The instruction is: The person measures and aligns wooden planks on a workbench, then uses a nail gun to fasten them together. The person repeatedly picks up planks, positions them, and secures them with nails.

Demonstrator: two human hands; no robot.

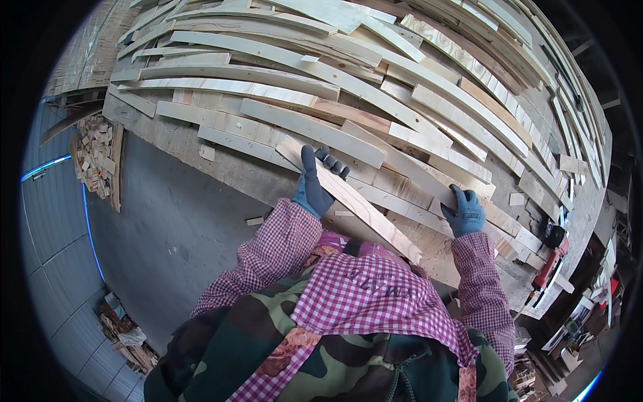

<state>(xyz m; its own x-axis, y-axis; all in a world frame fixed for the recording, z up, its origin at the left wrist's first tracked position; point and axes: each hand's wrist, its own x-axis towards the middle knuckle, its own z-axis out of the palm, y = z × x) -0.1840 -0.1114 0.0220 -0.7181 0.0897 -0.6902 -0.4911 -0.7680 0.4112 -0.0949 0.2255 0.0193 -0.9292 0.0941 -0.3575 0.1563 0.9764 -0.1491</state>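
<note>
My left hand (316, 181), in a blue and dark grey work glove, is closed round a short pale wooden board (362, 208). The board slants from upper left to lower right, its near end close to my checked apron. In a matching glove, my right hand (465, 213) has its fingers curled over a long wooden strip (418, 173) lying on the worktable (167, 141). Its fingertips are partly hidden against the wood. Between the hands, another pale strip (382, 196) runs partly behind the held board.
Many wooden strips (268, 80) lie in overlapping rows across the table. A red and black power tool (552, 264) rests at its right edge, near small offcuts (517, 199). A wooden bin of scraps (97, 157) stands on the floor at left.
</note>
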